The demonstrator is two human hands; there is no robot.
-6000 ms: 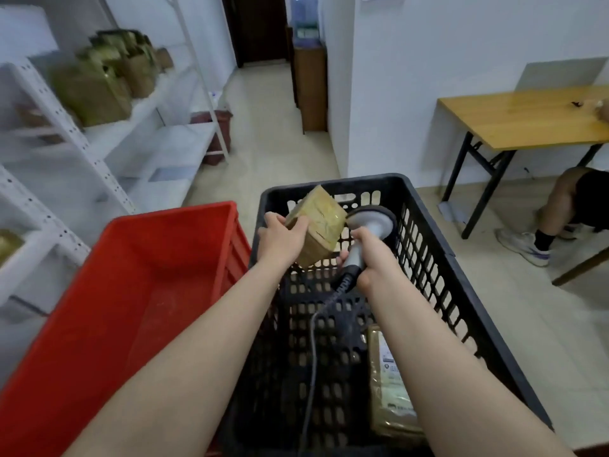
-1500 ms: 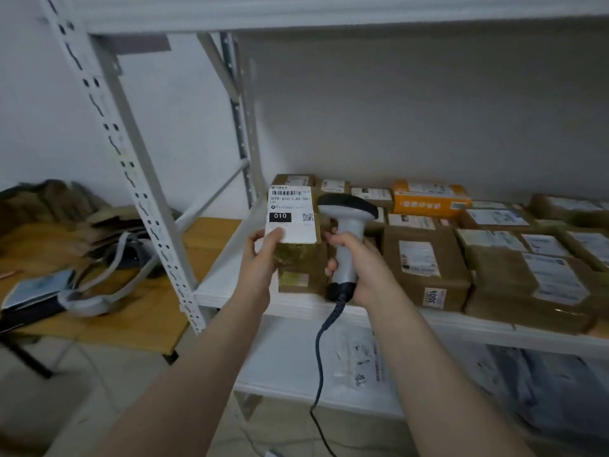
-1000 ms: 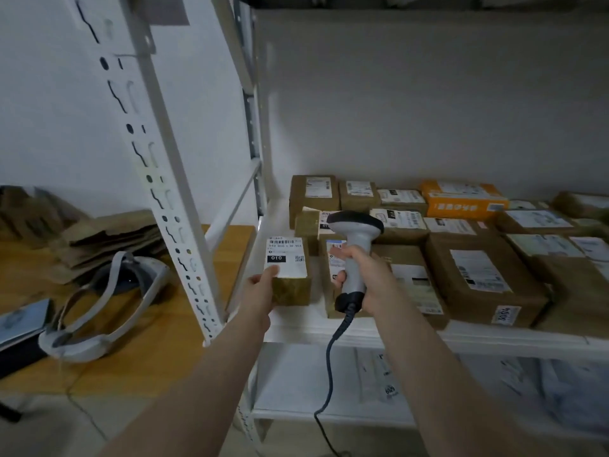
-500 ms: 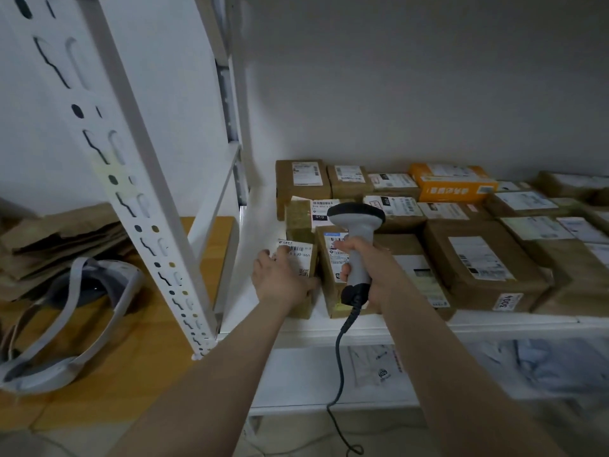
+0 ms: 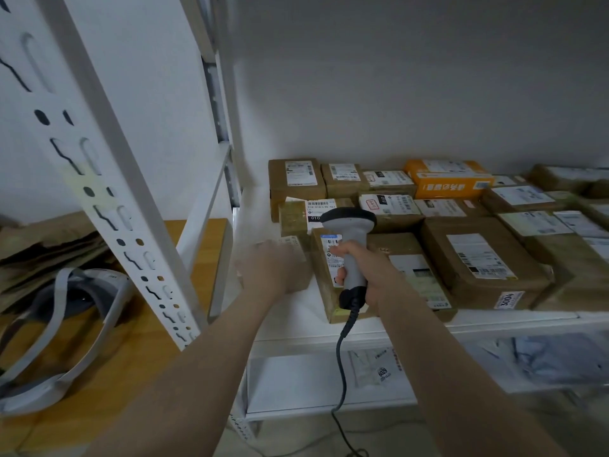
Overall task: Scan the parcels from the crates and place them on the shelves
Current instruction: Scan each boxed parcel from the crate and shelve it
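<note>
The left hand (image 5: 274,268) is smeared by motion and lies over a small brown parcel (image 5: 295,243) near the front left corner of the white shelf (image 5: 306,308). Its fingers cannot be made out, so whether it grips the parcel or only rests on it cannot be told. Only a strip of the parcel's label and part of its brown side show past the hand. The right hand (image 5: 369,275) is wrapped firmly round the handle of a grey barcode scanner (image 5: 351,225), held upright with its dark head on top; the cable (image 5: 341,354) hangs down past the shelf's front edge and runs out of the bottom of the view. Hand and scanner cover much of a long brown box (image 5: 324,291) just beside the small parcel. More labelled brown parcels fill the shelf toward the back, with an orange box (image 5: 448,181) at the back edge; the ones at the right are cut off by the frame. On the lower shelf lie blurred grey mailer bags (image 5: 543,361). A perforated white upright (image 5: 108,192) rises at the left, partly hiding a wooden table (image 5: 201,255) with a headset (image 5: 66,324) on it.
</note>
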